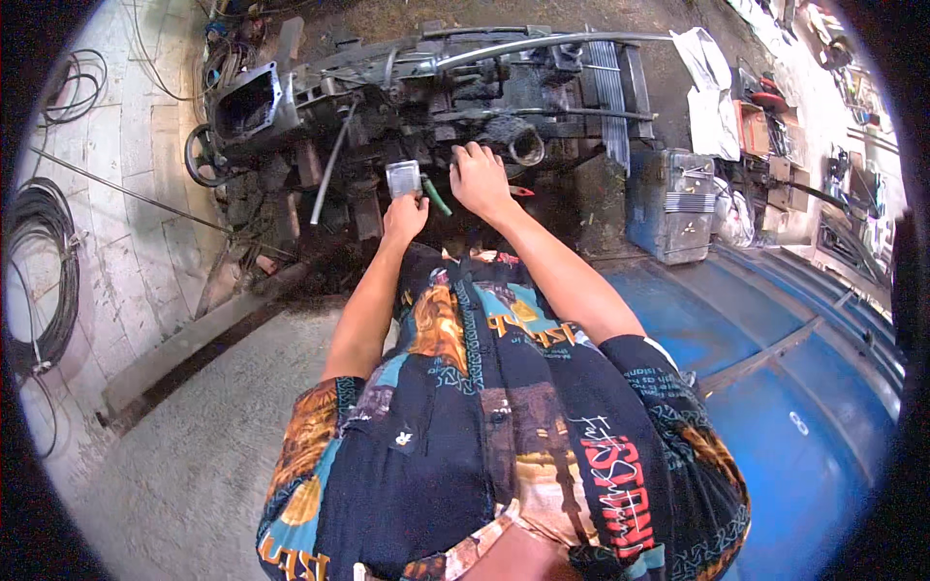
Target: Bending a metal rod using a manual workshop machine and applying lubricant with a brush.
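My left hand [406, 215] is closed on the lower edge of a small pale rectangular box-like piece [403, 178], its face turned up. Beside it, my right hand [479, 180] lies back up with fingers stretched forward over the near side of a dark, greasy machine assembly [465, 92]; nothing shows in its grip. Between the two hands a curved green piece like a tool handle [436, 197] slants down. A round pipe-like opening [526, 147] sits just right of my right fingers. What lies under that palm is hidden.
A long metal tube [552, 42] runs across the top of the assembly. A scuffed blue metal box [671, 206] stands to the right, near large blue panels [756, 320]. Coiled black cable [44, 281] lies at the left. A red-marked object [521, 191] shows near my right wrist.
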